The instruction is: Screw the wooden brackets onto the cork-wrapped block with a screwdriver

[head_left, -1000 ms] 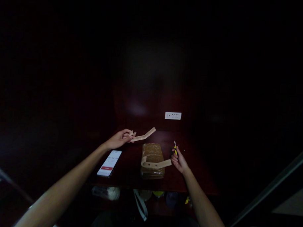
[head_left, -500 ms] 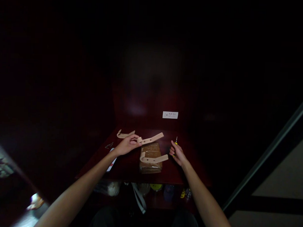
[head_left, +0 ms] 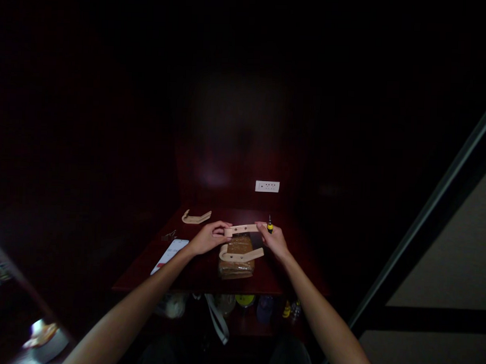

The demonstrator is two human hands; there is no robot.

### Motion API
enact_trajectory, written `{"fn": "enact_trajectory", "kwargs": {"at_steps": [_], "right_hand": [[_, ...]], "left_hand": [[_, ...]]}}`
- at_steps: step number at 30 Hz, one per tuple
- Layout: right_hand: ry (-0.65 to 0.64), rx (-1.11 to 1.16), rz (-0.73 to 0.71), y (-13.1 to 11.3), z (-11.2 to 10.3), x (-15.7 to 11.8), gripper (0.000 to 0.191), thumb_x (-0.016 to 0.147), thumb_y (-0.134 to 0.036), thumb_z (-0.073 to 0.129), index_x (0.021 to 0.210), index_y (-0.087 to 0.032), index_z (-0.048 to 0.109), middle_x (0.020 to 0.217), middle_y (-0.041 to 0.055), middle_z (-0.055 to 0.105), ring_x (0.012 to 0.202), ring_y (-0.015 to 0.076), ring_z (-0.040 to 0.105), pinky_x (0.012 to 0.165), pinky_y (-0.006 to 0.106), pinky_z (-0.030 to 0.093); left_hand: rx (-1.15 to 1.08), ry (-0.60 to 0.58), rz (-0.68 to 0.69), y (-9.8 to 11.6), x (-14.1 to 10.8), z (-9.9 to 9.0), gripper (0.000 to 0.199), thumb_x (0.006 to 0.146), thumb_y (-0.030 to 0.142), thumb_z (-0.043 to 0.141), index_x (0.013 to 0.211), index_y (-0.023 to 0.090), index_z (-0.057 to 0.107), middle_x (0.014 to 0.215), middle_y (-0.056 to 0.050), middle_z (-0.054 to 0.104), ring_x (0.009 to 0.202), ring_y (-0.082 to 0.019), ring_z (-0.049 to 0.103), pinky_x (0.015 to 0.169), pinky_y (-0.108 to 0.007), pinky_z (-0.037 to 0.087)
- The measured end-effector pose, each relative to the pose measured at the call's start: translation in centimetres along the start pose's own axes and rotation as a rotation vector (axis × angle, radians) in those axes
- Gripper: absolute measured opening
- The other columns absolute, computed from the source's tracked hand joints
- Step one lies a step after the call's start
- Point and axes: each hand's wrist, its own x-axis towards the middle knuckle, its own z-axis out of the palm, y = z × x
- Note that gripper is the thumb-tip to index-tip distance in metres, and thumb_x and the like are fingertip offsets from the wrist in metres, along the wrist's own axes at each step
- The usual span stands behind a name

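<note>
My left hand (head_left: 212,237) pinches the left end of a pale wooden hook piece (head_left: 245,229) with dark holes along it. At its other end, my right hand (head_left: 273,239) grips the same piece while also keeping a yellow and black screwdriver (head_left: 270,225), its tip pointing up. Below the held piece lies a second wooden hook (head_left: 242,256), resting on a brown package wrapped in clear plastic (head_left: 236,271). A third wooden hook (head_left: 196,218) sits at the back left of the dark red table (head_left: 200,278).
A phone with a lit white screen (head_left: 169,255) lies left of my left forearm, near some small metal pieces (head_left: 170,236). A white power socket (head_left: 267,186) is on the back wall. Beneath the tabletop, a shelf holds a grey strap (head_left: 217,319) and a yellow-green round item (head_left: 245,300).
My right hand has come left with the screwdriver and taken hold of the free end of the wooden hook. The held piece now lies more level. The view has shifted slightly.
</note>
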Motion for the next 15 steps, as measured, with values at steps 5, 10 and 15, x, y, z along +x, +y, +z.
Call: {"fn": "enact_trajectory", "kwargs": {"at_steps": [5, 10, 15], "right_hand": [[0.065, -0.099, -0.133, 0.2, 0.3, -0.4, 0.043, 0.077, -0.053, 0.058, 0.098, -0.017, 0.071, 0.052, -0.0028, 0.050, 0.048, 0.0112, 0.044, 0.047, 0.022, 0.033], [0.016, -0.032, -0.088, 0.5, 0.9, -0.5, 0.044, 0.078, -0.053, 0.056, 0.101, -0.017, 0.069, 0.052, -0.0042, 0.046, 0.044, 0.0094, 0.039, 0.041, 0.022, 0.029], [-0.038, 0.150, 0.023, 0.2, 1.3, -0.7, 0.048, 0.075, -0.056, 0.060, 0.105, -0.019, 0.062, 0.051, -0.0076, 0.041, 0.037, 0.0057, 0.031, 0.035, 0.020, 0.022]], "left_hand": [[0.009, 0.012, 0.016, 0.2, -0.2, 0.6, 0.042, 0.069, 0.027, 0.073, 0.105, 0.016, 0.054, 0.129, -0.013, 0.054, 0.104, -0.020, 0.062, 0.089, -0.035, 0.051], [0.034, 0.004, 0.027, 0.1, -0.1, 1.7, 0.043, 0.075, 0.033, 0.068, 0.113, 0.017, 0.054, 0.116, -0.010, 0.063, 0.103, -0.020, 0.063, 0.091, -0.035, 0.050], [0.034, 0.079, -0.026, -0.8, 0.5, 2.0, 0.040, 0.077, 0.043, 0.065, 0.104, 0.013, 0.062, 0.113, -0.012, 0.066, 0.091, -0.020, 0.067, 0.084, -0.034, 0.054]]}}
